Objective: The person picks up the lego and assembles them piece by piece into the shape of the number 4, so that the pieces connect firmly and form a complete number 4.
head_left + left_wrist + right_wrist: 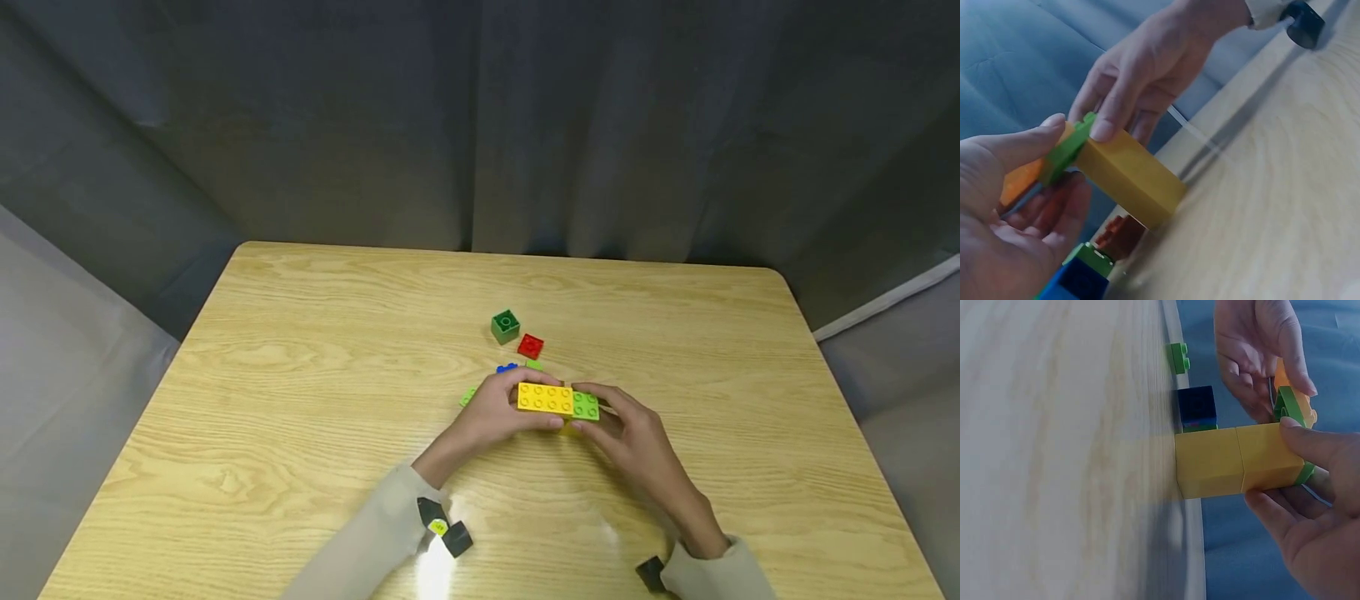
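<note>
My left hand (491, 408) pinches a long yellow brick (545, 398), whose far end meets a light green piece (586, 406). In the left wrist view that brick looks orange, and the green piece (1066, 150) lies tilted between it and a yellow stack (1129, 175). My right hand (637, 429) grips the top of this stack, thumb on one side and fingers on the other. Two yellow blocks (1210, 464) form the stack, which stands upright on the table under the green piece. The fit between brick and green piece is partly hidden by fingers.
Behind the hands on the wooden table (300, 333) lie a dark green block (506, 327) and a red piece (531, 346). Closer in are a blue brick (1197, 405) and a light green piece (1178, 358). Dark curtains (360, 125) hang behind the table.
</note>
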### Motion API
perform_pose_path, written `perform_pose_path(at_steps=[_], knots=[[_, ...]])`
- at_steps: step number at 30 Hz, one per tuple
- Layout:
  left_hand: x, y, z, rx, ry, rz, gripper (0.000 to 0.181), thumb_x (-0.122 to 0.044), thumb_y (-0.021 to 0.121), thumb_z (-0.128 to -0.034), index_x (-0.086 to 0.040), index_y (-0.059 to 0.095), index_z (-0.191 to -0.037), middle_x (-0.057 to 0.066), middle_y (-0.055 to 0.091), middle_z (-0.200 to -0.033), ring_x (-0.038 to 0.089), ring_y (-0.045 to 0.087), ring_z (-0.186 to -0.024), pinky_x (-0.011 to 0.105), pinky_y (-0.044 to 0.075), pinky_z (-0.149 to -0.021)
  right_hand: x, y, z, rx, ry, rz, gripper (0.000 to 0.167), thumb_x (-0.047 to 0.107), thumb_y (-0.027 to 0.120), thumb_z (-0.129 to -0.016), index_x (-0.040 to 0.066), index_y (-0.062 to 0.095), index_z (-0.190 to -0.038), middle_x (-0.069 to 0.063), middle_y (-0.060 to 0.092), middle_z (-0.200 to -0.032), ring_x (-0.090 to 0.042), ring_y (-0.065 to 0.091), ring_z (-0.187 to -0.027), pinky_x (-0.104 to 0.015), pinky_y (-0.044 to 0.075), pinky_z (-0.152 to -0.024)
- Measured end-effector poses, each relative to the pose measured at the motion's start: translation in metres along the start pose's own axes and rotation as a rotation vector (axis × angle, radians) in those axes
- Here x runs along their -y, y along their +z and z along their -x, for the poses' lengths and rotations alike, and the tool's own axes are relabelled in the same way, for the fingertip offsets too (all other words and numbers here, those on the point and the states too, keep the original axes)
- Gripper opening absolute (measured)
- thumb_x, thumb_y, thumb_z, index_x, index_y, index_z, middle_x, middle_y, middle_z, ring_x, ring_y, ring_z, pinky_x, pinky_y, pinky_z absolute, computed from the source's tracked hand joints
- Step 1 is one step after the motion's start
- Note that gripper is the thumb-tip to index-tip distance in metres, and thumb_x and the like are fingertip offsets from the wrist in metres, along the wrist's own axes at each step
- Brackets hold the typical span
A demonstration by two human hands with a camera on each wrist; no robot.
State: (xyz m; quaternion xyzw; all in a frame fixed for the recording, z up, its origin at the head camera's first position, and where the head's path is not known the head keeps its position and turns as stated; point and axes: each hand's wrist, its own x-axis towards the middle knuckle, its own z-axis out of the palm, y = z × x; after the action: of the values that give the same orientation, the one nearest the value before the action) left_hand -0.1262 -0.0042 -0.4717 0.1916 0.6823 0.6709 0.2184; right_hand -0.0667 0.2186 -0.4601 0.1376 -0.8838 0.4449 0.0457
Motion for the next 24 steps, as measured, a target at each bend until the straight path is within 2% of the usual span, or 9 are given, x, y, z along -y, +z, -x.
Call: perform_pose_path(at_steps=[4, 7, 11, 14, 18, 24], knots=[[0.004, -0.001, 0.004, 0.008, 0.058, -0.011, 0.049, -0.008, 0.087, -0.0857, -0.008, 0.068, -0.131, 0.002, 0.063, -0.132, 0.013, 0.065, -0.106, 0.027, 0.056, -0.090, 0.001, 0.002, 0.001, -0.004, -0.004, -0.005, 0.052, -0.008, 0.079, -0.086, 0.000, 0.063, -0.134, -0.016, 0.065, -0.134, -0.033, 0.063, -0.124, -0.028, 0.054, -0.096], [0.006, -0.003, 0.006, -0.014, 0.066, -0.022, 0.049, -0.009, 0.087, -0.0858, -0.008, 0.069, -0.131, 0.000, 0.065, -0.131, 0.012, 0.065, -0.106, 0.027, 0.056, -0.090, 0.002, 0.006, 0.000, -0.005, -0.010, -0.005, 0.051, -0.006, 0.080, -0.087, 0.000, 0.062, -0.134, -0.015, 0.065, -0.134, -0.032, 0.062, -0.125, -0.031, 0.054, -0.096], [0.006, -0.008, 0.009, -0.059, 0.030, -0.085, 0.048, -0.015, 0.089, -0.0842, -0.014, 0.072, -0.128, -0.003, 0.067, -0.123, 0.013, 0.065, -0.103, 0.027, 0.056, -0.089, 0.002, 0.010, 0.000, 0.009, 0.011, -0.012, 0.052, -0.004, 0.079, -0.088, 0.000, 0.060, -0.137, -0.015, 0.063, -0.138, -0.032, 0.060, -0.128, -0.033, 0.054, -0.098], [0.005, -0.013, 0.011, -0.071, 0.010, -0.120, 0.048, -0.017, 0.091, -0.0831, -0.015, 0.073, -0.128, -0.002, 0.068, -0.121, 0.014, 0.065, -0.103, 0.027, 0.056, -0.089, 0.002, 0.012, 0.000, 0.027, 0.030, -0.046, 0.056, -0.005, 0.078, -0.088, 0.000, 0.058, -0.140, -0.019, 0.060, -0.140, -0.035, 0.061, -0.127, -0.033, 0.055, -0.096], [0.004, -0.020, 0.014, -0.064, -0.004, -0.109, 0.047, -0.016, 0.090, -0.0833, -0.014, 0.073, -0.126, 0.000, 0.068, -0.124, 0.014, 0.066, -0.104, 0.028, 0.057, -0.089, 0.000, 0.013, 0.000, 0.057, 0.040, -0.065, 0.058, -0.006, 0.078, -0.089, -0.002, 0.055, -0.142, -0.022, 0.058, -0.141, -0.038, 0.062, -0.125, -0.033, 0.055, -0.095], [0.002, -0.029, 0.017, -0.049, -0.024, -0.094, 0.046, -0.015, 0.090, -0.0836, -0.015, 0.073, -0.126, 0.002, 0.067, -0.127, 0.016, 0.066, -0.103, 0.029, 0.057, -0.089, 0.001, 0.009, -0.001, 0.105, 0.062, 0.001, 0.058, 0.001, 0.078, -0.092, 0.000, 0.054, -0.145, -0.020, 0.058, -0.143, -0.037, 0.061, -0.126, -0.035, 0.054, -0.097]])
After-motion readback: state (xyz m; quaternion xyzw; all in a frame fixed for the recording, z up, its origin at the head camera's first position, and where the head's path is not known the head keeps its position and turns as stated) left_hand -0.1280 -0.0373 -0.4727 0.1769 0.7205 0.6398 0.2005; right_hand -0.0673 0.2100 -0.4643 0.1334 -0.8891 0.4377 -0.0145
